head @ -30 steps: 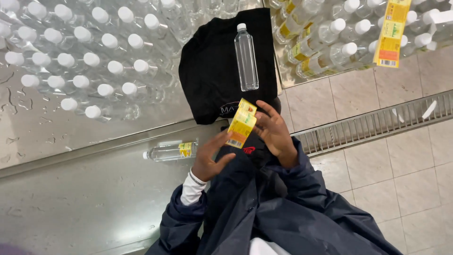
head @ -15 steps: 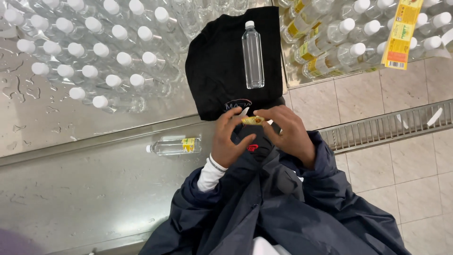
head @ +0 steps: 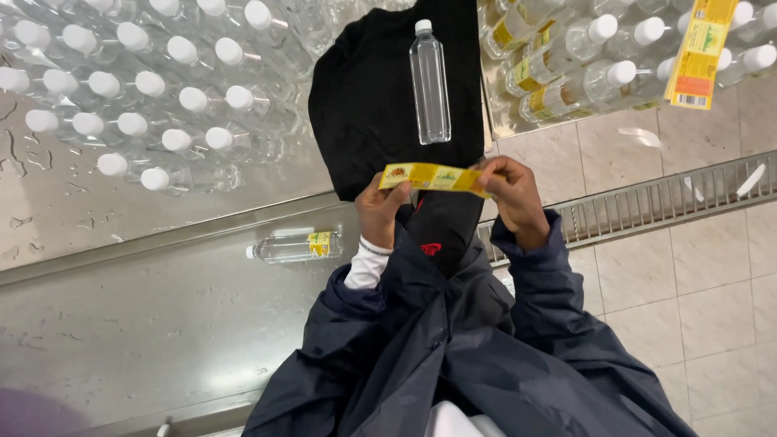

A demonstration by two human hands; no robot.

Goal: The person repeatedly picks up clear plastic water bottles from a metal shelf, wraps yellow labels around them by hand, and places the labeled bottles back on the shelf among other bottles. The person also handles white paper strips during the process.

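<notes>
Both my hands hold a yellow label strip (head: pixel 433 176) stretched flat between them. My left hand (head: pixel 380 209) pinches its left end and my right hand (head: pixel 511 194) pinches its right end. Just beyond the strip, a clear unlabelled plastic bottle (head: pixel 430 82) with a white cap lies on a black cloth (head: pixel 364 105) spread over the steel table's edge. My dark jacket sleeves fill the lower part of the view.
Several unlabelled white-capped bottles (head: pixel 146 89) stand at the left on the wet steel table (head: pixel 121 324). One labelled bottle (head: pixel 291 247) lies on its side. Labelled bottles (head: pixel 566 65) are stacked at the upper right beside hanging yellow labels (head: pixel 698 53). A floor drain grate (head: pixel 672 202) crosses the tiles.
The label was upright in my hands, then bunched between them; now it is pulled out flat and horizontal. My hands have moved apart.
</notes>
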